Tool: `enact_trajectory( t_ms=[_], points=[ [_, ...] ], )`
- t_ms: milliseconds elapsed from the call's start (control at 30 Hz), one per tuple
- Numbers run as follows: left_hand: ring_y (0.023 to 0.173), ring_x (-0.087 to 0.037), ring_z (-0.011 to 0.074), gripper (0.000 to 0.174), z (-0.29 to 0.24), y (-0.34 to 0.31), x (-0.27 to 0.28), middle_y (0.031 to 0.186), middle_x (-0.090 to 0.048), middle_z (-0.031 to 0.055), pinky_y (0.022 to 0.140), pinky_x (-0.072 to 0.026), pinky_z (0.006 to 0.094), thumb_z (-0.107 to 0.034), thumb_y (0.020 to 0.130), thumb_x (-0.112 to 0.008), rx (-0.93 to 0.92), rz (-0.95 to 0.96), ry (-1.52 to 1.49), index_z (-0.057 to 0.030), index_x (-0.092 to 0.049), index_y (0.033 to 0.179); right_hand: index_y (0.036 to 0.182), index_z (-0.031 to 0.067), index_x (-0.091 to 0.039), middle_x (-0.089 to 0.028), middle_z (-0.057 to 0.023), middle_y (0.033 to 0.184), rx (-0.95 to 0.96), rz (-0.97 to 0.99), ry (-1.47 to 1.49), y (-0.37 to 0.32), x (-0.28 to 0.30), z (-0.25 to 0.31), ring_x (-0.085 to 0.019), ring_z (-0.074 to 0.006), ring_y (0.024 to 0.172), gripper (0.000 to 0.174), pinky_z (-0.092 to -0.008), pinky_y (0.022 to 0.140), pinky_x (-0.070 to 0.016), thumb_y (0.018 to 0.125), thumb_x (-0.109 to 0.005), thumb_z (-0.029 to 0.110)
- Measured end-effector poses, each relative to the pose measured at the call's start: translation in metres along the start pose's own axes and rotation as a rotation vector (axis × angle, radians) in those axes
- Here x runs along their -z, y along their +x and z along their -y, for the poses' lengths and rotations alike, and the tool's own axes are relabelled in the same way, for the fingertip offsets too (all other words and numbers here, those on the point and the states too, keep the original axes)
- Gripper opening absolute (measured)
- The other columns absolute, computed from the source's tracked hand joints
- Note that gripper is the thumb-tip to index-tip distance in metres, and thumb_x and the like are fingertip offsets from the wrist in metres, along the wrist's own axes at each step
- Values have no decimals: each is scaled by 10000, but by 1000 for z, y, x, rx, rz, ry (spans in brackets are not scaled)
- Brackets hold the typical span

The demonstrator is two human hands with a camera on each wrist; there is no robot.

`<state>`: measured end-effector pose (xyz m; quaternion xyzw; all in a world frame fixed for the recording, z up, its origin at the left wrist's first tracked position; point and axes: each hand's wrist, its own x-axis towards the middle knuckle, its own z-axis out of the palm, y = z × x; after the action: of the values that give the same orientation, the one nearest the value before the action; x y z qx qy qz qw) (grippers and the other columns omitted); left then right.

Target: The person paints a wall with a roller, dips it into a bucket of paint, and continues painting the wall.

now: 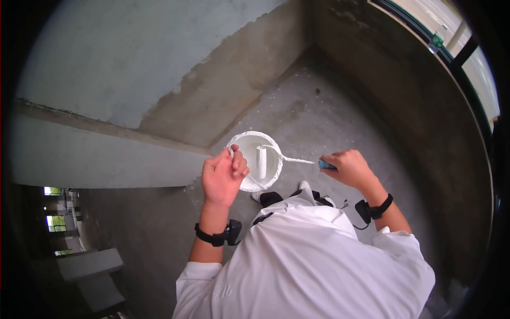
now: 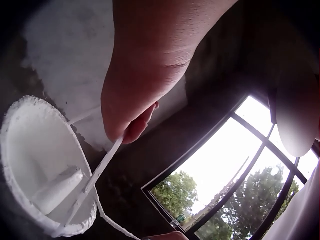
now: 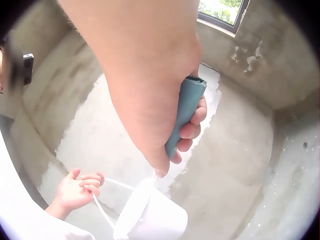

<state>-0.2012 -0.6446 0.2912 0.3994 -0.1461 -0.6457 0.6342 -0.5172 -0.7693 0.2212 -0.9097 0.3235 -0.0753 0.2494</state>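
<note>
My left hand (image 1: pixel 222 178) holds up a white bucket by its thin handle (image 2: pixel 104 164), fingers curled round it. White paint coats the bucket (image 3: pixel 167 220) around its rim and inside. A paint roller's white sleeve (image 1: pixel 261 162) stands within the bucket against the inner wall. From it a paint-covered rod (image 1: pixel 297 160) runs out over the rim toward my right hand (image 1: pixel 350 169). That hand grips the roller's blue-green handle (image 3: pixel 187 107), fingers wrapped about it. The bucket tilts in the right wrist view, and its mouth faces up toward the head view.
Bare grey concrete floor (image 1: pixel 297 114) with white specks surrounds the bucket. A wall (image 1: pixel 143 58) with a ragged pale coating rises at the left. Windows (image 2: pixel 220 185) stand to the right. My shoes (image 1: pixel 304 185) are just below the bucket.
</note>
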Motion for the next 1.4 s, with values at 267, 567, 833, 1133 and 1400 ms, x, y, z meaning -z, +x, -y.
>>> enact_trajectory(
  t_ms=[267,567,833,1133,1400],
  points=[
    [668,-353,137,391,0,0,-3,775,-397,23,713,-340,308,-362,863,-430,-9,10,-37,-48,-442,1096,1047,111,-738,-710,-67,795,22,-15,52,-1,-8,-5,-673,-274,696,271,-386,610,-526,841,-725,286],
    [663,-350,134,372,-1,-1,2,762,-382,23,717,-338,306,-363,871,-421,-16,-55,3,-45,-431,1063,1045,113,-747,-710,-67,791,23,6,9,5,-17,-9,-676,-265,679,291,-374,608,-537,825,-746,304],
    [660,-362,126,390,-5,-7,4,758,-382,16,726,-346,304,-398,889,-436,-54,-121,-1,-48,-426,1063,1019,137,-754,-719,-60,804,74,-27,9,26,-14,-2,-675,-274,672,256,-365,611,-547,801,-771,269],
    [653,-392,130,320,-7,-11,41,725,-430,9,725,-352,306,-350,908,-449,-75,-86,-63,-59,-463,1039,994,132,-750,-721,-67,820,112,-16,-33,47,-19,16,-671,-285,673,257,-371,612,-542,792,-778,290],
    [650,-398,137,280,-20,-17,86,717,-444,19,733,-359,311,-316,908,-461,-79,-57,-295,-61,-486,1022,988,124,-747,-725,-72,829,-1,24,-67,57,-30,67,-678,-292,704,264,-380,630,-542,787,-783,291]
  ],
)
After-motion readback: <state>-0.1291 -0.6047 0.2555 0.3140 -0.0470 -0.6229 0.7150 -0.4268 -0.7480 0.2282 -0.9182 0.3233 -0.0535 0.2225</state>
